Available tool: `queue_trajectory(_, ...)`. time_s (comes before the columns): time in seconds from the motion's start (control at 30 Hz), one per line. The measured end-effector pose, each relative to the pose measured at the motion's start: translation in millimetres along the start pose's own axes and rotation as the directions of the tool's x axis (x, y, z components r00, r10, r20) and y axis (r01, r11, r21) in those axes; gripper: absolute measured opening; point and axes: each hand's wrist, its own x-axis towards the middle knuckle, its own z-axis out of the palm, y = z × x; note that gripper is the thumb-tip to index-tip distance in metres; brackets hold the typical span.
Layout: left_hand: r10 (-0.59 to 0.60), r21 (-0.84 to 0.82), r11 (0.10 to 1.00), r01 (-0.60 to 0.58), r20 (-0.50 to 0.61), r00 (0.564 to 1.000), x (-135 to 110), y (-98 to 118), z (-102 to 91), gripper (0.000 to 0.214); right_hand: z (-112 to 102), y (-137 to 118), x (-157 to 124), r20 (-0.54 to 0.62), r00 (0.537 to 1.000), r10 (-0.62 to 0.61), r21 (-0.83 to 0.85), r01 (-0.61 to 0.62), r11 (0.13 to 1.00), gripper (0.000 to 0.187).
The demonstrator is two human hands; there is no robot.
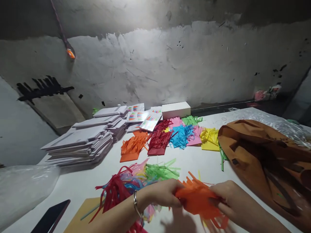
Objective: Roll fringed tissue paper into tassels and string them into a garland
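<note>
An orange fringed paper tassel [196, 197] is stretched between my two hands above the white table. My left hand [167, 193], with a silver bracelet on its wrist, pinches the left edge. On the opposite edge, the closed fingers of my right hand [224, 197] grip the same piece. Cut strips stick out above and below it, partly blurred. Under and beyond my left forearm lies a heap of mixed fringed strips [116, 187] in red, green, pink and blue. A thin greenish stick [91, 210] pokes out of that heap.
Behind are fringed stacks: orange [132, 147], dark red [159, 142], blue [181, 136] and yellow [210, 139]. Piled white sheets [80, 142] stand left, near a phone [51, 218] and clear plastic [26, 187]. A white box [176, 110] sits at the back; a brown bag [262, 155] lies right.
</note>
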Motion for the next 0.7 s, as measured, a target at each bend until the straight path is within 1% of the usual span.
queue_trajectory(0.03,-0.009,-0.051,0.999,0.011,0.051,0.999,4,-1,6.3,0.016,-3,7,-5,0.006,1.0,0.019,0.145,-0.02,0.989,0.019)
queue_trajectory(0.07,-0.012,-0.104,0.994,0.021,0.09,0.996,8,-2,14.1,0.021,-4,15,-8,0.021,0.999,0.044,0.306,-0.048,0.951,0.018)
queue_trajectory(0.1,-0.01,-0.154,0.988,0.029,0.119,0.993,12,-2,22.6,0.024,-4,25,-11,0.043,0.997,0.071,0.455,-0.083,0.887,0.023)
queue_trajectory(0.13,-0.006,-0.199,0.979,0.034,0.138,0.99,16,-2,31.2,0.028,-4,36,-13,0.066,0.993,0.094,0.567,-0.115,0.816,0.033)
queue_trajectory(0.17,-0.004,-0.226,0.973,0.037,0.147,0.989,21,0,39.0,0.03,-4,48,-14,0.08,0.99,0.114,0.633,-0.139,0.762,0.045)
queue_trajectory(0.2,-0.006,-0.233,0.972,0.04,0.147,0.989,25,2,45.4,0.032,-6,59,-15,0.085,0.988,0.13,0.657,-0.154,0.738,0.055)
queue_trajectory(0.23,-0.01,-0.224,0.974,0.041,0.138,0.99,30,7,50.1,0.032,-9,69,-17,0.078,0.986,0.146,0.651,-0.161,0.742,0.062)
queue_trajectory(0.27,-0.013,-0.203,0.978,0.037,0.118,0.993,35,13,52.9,0.032,-16,78,-21,0.06,0.985,0.159,0.628,-0.161,0.762,0.064)
queue_trajectory(0.33,-0.012,-0.133,0.991,0.02,0.056,0.998,46,30,53.3,0.032,-37,90,-34,-0.001,0.982,0.189,0.577,-0.154,0.802,0.057)
queue_trajectory(0.37,-0.005,-0.091,0.996,0.006,0.021,1.0,52,40,51.7,0.03,-52,94,-44,-0.059,0.978,0.201,0.531,-0.14,0.836,0.049)
queue_trajectory(0.4,0.008,-0.047,0.999,-0.008,-0.011,1.0,58,51,49.5,0.028,-68,97,-56,-0.149,0.97,0.191,0.458,-0.103,0.883,0.041)
queue_trajectory(0.43,0.025,0.01,1.0,-0.024,-0.045,0.999,62,62,47.0,0.026,-83,100,-70,-0.262,0.954,0.144,0.339,-0.049,0.939,0.034)
queue_trajectory(0.47,0.048,0.076,0.996,-0.042,-0.081,0.996,66,73,44.7,0.023,-96,103,-85,-0.41,0.912,-0.026,0.085,0.067,0.994,0.032)
queue_trajectory(0.5,0.079,0.147,0.987,-0.062,-0.116,0.99,68,82,42.9,0.022,-104,105,-99,-0.479,0.838,-0.262,-0.203,0.184,0.962,0.034)
queue_trajectory(0.53,0.116,0.221,0.972,-0.082,-0.149,0.982,67,90,41.7,0.022,-107,108,-112,-0.427,0.766,-0.481,-0.468,0.268,0.842,0.039)
queue_trajectory(0.57,0.154,0.292,0.951,-0.097,-0.176,0.972,65,94,41.1,0.023,-102,110,-121,-0.328,0.693,-0.642,-0.665,0.314,0.678,0.043)
queue_trajectory(0.6,0.184,0.36,0.927,-0.104,-0.198,0.963,60,94,41.2,0.025,-91,112,-128,-0.201,0.659,-0.725,-0.774,0.346,0.529,0.046)
queue_trajectory(0.63,0.204,0.42,0.902,-0.098,-0.215,0.955,52,91,41.9,0.026,-71,113,-130,-0.155,0.651,-0.743,-0.824,0.33,0.461,0.047)
queue_trajectory(0.67,0.208,0.472,0.878,-0.078,-0.23,0.951,43,84,43.3,0.025,-45,112,-129,-0.242,0.647,-0.723,-0.832,0.245,0.497,0.046)
queue_trajectory(0.7,0.197,0.513,0.857,-0.045,-0.247,0.949,31,74,45.4,0.025,-15,112,-126,-0.311,0.636,-0.706,-0.816,0.201,0.542,0.046)
